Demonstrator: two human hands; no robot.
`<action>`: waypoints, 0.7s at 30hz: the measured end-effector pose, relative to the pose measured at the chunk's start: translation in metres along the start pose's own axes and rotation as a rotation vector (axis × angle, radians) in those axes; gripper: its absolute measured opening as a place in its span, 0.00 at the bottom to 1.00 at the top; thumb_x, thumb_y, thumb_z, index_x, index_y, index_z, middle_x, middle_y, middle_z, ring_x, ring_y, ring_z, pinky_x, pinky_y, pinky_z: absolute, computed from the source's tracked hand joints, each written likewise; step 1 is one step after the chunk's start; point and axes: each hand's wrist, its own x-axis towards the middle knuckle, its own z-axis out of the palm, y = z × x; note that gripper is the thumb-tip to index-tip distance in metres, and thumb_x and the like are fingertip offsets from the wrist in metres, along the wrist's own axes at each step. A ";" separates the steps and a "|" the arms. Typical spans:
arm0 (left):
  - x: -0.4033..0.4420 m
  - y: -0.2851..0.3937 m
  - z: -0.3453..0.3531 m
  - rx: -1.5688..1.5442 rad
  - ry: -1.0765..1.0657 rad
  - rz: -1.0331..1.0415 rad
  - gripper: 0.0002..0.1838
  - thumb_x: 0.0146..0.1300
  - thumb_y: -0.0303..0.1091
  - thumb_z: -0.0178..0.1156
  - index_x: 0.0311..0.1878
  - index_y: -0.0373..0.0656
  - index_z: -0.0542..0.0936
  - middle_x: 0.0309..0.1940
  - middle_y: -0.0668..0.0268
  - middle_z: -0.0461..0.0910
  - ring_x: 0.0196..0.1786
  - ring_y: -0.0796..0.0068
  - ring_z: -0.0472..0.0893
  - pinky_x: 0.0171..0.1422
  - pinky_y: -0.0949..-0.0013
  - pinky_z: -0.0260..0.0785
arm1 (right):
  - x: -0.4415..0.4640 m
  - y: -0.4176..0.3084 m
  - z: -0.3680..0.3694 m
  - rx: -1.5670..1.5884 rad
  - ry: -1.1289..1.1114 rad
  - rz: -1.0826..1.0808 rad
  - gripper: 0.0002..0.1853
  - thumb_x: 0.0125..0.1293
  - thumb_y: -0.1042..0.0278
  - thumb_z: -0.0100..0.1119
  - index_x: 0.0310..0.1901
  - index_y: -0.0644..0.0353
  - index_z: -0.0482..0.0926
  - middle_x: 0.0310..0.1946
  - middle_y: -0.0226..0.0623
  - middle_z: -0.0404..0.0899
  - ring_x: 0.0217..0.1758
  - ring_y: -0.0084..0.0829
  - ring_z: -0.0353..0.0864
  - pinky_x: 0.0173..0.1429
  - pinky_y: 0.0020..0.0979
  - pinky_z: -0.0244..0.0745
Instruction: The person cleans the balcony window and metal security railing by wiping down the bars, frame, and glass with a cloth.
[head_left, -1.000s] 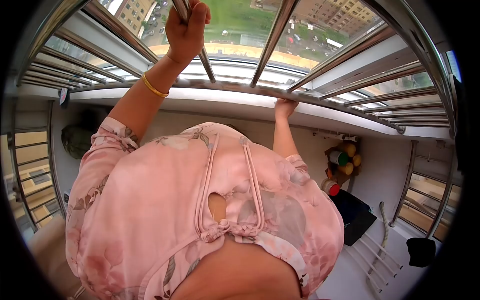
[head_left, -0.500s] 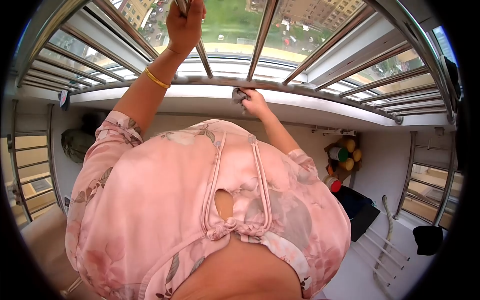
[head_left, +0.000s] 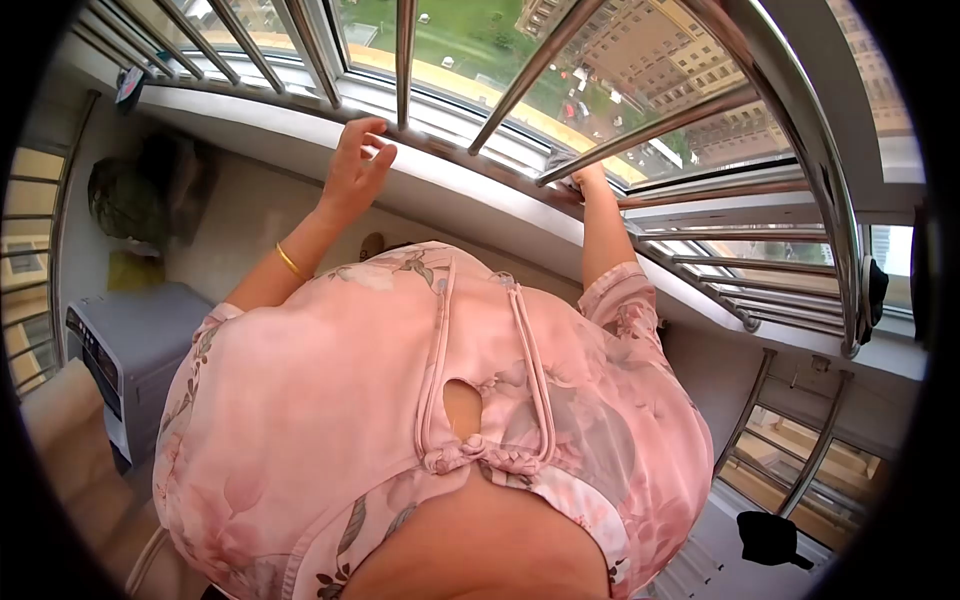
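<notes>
Two bare hands at a window railing point(head_left: 437, 143), viewed from above. The left hand point(head_left: 357, 168) is raised at the near side of the railing, half open, its fingers loosely bent and spread a little apart; nothing is seen in its grasp. Its fingertips lie very close to the railing's lower tube, and whether they touch it cannot be told. A gold bangle point(head_left: 290, 262) encircles the left wrist.

The right hand point(head_left: 590, 180) reaches past the railing's lower tube to the window side, partly covered by a slanting bar. It is closed around a grey cloth point(head_left: 562, 158), which shows bunched between the bars; the exact set of the fingers is hidden.

A white ledge point(head_left: 430, 178) runs beneath the railing. Beyond the railing, through the window, appear a lawn point(head_left: 470, 40) and buildings point(head_left: 680, 60). Below the railing's left part stand a grey appliance point(head_left: 155, 310) and, further back, a dark green bundle point(head_left: 125, 200). A pink floral blouse point(head_left: 300, 420) fills the near side of the railing. Below its right end lies a black object point(head_left: 768, 538).
</notes>
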 end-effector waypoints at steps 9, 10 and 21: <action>-0.107 -0.053 -0.035 0.043 0.140 -0.444 0.20 0.64 0.40 0.57 0.55 0.40 0.69 0.46 0.64 0.70 0.34 0.79 0.71 0.38 0.76 0.68 | 0.014 -0.045 0.063 0.970 -0.617 0.299 0.15 0.56 0.77 0.61 0.46 0.70 0.77 0.40 0.42 0.81 0.40 0.32 0.80 0.49 0.29 0.75; -0.104 -0.052 -0.034 0.045 0.109 -0.428 0.20 0.64 0.40 0.57 0.55 0.40 0.69 0.46 0.64 0.70 0.34 0.80 0.70 0.38 0.76 0.68 | 0.016 -0.047 0.063 1.031 -0.695 0.287 0.15 0.58 0.78 0.59 0.47 0.70 0.76 0.41 0.42 0.81 0.42 0.33 0.80 0.51 0.30 0.75; -0.011 -0.013 0.020 -0.132 -0.207 -0.303 0.19 0.64 0.38 0.58 0.54 0.39 0.70 0.45 0.64 0.70 0.33 0.80 0.70 0.38 0.77 0.68 | 0.009 -0.028 -0.006 1.428 -0.449 0.287 0.14 0.64 0.70 0.54 0.49 0.68 0.74 0.47 0.44 0.79 0.48 0.37 0.80 0.57 0.37 0.74</action>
